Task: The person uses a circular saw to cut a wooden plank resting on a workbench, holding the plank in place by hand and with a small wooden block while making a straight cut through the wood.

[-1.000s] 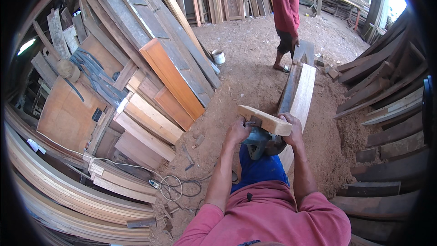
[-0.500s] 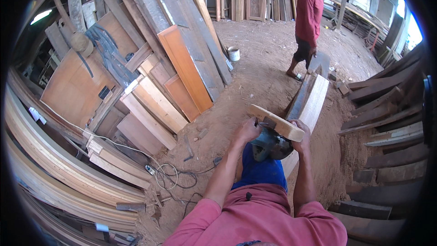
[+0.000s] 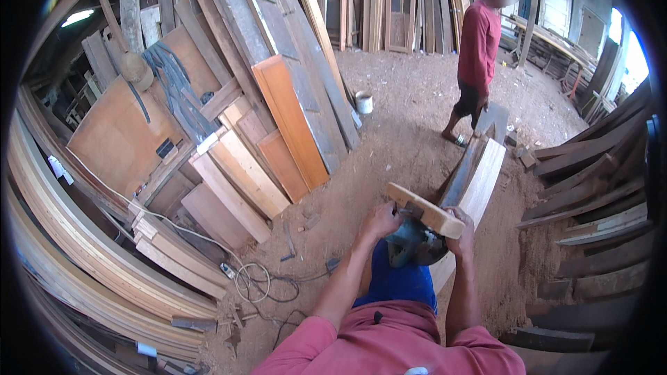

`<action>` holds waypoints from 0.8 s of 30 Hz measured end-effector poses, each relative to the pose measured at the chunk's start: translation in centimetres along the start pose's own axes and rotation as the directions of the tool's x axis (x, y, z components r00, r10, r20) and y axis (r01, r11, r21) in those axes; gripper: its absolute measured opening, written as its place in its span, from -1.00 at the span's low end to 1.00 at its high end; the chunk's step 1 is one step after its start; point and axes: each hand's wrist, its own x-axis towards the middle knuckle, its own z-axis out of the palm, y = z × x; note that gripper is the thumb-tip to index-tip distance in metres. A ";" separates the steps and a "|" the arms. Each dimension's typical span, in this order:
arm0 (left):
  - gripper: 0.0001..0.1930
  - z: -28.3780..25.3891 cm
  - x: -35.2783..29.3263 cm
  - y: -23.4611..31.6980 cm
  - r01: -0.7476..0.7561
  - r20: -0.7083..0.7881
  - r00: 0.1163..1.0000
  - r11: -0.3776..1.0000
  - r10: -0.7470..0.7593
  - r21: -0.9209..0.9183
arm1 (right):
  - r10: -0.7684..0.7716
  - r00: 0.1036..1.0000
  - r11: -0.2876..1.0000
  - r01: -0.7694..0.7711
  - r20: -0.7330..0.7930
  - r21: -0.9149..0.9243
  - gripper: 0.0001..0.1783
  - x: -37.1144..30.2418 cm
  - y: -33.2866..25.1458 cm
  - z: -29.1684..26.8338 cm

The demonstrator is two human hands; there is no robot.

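Note:
In front of my lap a short pale wooden block [image 3: 427,210] lies slantwise over a dark teal power tool [image 3: 410,242], whose exact kind I cannot make out. My right hand [image 3: 458,233] grips the block's near right end. At the tool's left side my left hand [image 3: 382,221] is closed, its fingers bent in beside a small dark part against the block; what they pinch is hidden. Beneath and beyond the tool runs a long pale wooden beam [image 3: 484,179], with a darker plank [image 3: 460,173] along its left side.
A person [image 3: 478,52] in a red top stands at the beam's far end, one hand by a board. Stacked planks [image 3: 97,250] line the left, dark timbers [image 3: 590,187] the right. Cables [image 3: 253,285] lie on the dusty floor, and a white bucket [image 3: 363,102] stands farther off.
The whole scene sits slightly lower in the picture as the view tilts up. My hands keep their places on the block and tool; the other person stays by the beam.

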 end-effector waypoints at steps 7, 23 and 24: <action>-0.60 0.0 0.4 -0.2 0.012 0.024 1.000 0.999 -0.011 -0.030 | -0.001 1.000 0.998 -0.001 -0.027 -0.059 -0.62 0.2 -0.6 0.0; -0.56 -1.0 -0.7 0.7 0.065 0.035 0.997 0.998 -0.066 0.018 | -0.018 0.999 0.991 0.022 -0.033 0.132 -0.56 -0.4 -0.8 -0.3; -0.56 -1.0 -0.8 0.9 0.062 0.045 0.997 0.998 -0.064 0.025 | -0.030 0.999 0.989 0.033 -0.020 0.141 -0.56 -0.4 -0.6 -0.2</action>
